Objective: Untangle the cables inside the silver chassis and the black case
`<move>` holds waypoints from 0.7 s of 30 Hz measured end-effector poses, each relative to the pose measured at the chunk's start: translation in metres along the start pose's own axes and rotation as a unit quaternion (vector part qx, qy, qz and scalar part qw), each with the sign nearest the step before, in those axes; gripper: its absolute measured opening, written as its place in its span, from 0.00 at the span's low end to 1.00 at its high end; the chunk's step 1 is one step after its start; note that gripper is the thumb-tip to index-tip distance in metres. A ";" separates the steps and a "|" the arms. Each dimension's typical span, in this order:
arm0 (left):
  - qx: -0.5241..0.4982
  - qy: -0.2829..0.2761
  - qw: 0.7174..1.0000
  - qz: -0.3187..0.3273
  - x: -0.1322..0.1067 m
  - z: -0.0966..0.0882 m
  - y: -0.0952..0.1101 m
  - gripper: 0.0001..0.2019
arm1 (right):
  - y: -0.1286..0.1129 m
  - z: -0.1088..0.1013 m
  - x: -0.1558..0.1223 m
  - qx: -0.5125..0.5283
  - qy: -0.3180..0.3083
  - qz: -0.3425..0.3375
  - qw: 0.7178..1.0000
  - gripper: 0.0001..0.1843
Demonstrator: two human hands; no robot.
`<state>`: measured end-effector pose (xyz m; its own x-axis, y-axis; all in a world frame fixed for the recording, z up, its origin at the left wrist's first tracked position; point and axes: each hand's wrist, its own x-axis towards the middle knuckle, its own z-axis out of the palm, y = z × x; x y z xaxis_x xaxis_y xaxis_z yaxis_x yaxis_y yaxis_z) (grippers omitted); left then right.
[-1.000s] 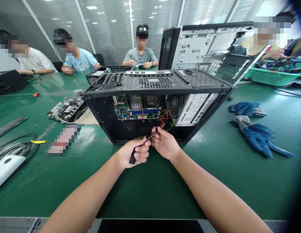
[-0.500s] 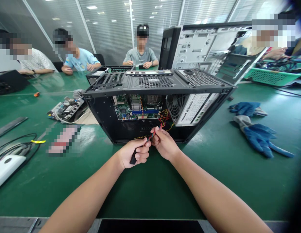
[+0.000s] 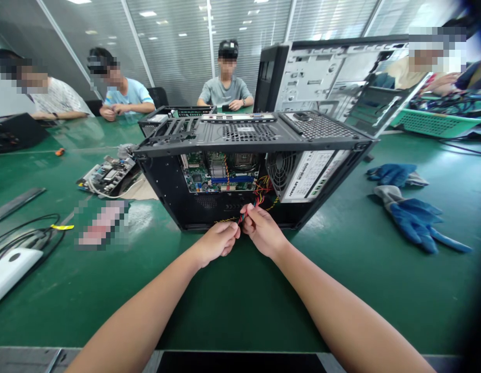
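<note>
An open black computer case [image 3: 209,141] lies on its side on the green table [image 3: 232,295], showing a motherboard [image 3: 219,175] and a power supply [image 3: 302,176]. A bundle of coloured wires [image 3: 259,197] runs out of its front opening. My left hand [image 3: 217,241] and my right hand [image 3: 263,230] meet just in front of the case. Both are closed on that wire bundle, fingertips touching. The black connector at the cable's end is hidden under my left hand.
Blue work gloves [image 3: 413,217] lie to the right. A loose circuit board [image 3: 106,173] and a white device [image 3: 9,267] with black cables sit to the left. A second, upright case [image 3: 333,77] stands behind. Three people sit at the far side; a green basket [image 3: 430,123] is far right.
My left hand has turned over and slid forward toward the case. The black connector that showed in its fist is now out of sight. My right hand has hardly moved.
</note>
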<state>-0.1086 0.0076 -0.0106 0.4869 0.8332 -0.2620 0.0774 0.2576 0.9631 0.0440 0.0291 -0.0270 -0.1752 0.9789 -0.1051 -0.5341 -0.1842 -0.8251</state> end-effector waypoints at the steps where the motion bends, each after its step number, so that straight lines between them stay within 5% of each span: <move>1: 0.013 0.004 1.000 0.004 0.000 0.000 0.000 0.17 | 0.000 0.000 0.000 -0.001 0.000 0.001 1.000 0.19; 15: -0.017 -0.010 0.999 -0.029 -0.002 0.001 0.002 0.17 | -0.003 0.001 -0.002 -0.019 0.011 0.007 1.000 0.20; 21: -0.106 -0.035 0.992 -0.066 -0.003 -0.001 0.003 0.15 | 0.000 0.000 -0.001 -0.019 0.008 0.005 1.000 0.19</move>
<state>-0.1102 0.0063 -0.0072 0.5441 0.7513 -0.3735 -0.0370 0.4662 0.8839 0.0443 0.0282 -0.0265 -0.1665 0.9786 -0.1213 -0.5000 -0.1898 -0.8450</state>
